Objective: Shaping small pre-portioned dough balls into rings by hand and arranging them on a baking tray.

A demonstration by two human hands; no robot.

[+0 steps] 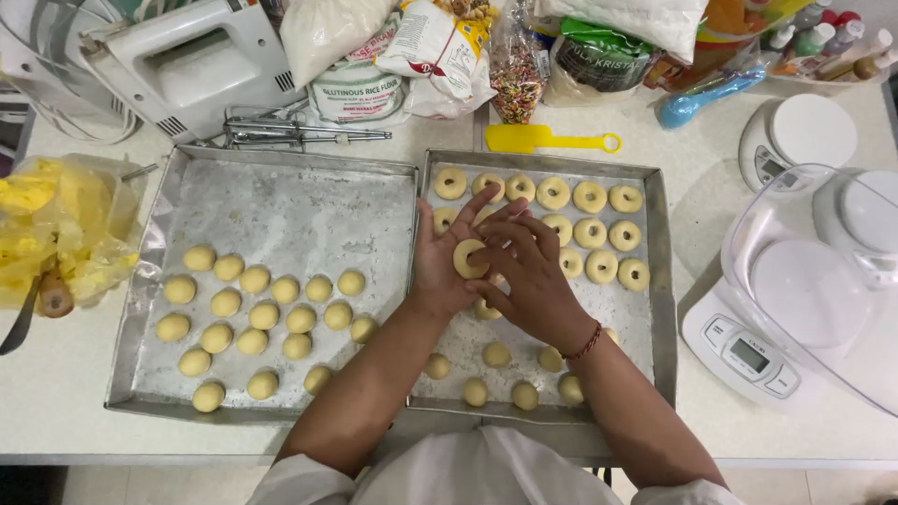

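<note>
Carefully, our open left hand (449, 266) cradled a dough ring (469, 258) while right hand fingers (510, 245) pressed it; too much pressure could tear it.

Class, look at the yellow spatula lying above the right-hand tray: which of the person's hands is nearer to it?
Right. The right hand lies over the tray below the yellow spatula; the left hand, cradling a dough ring, sits further left.
</note>
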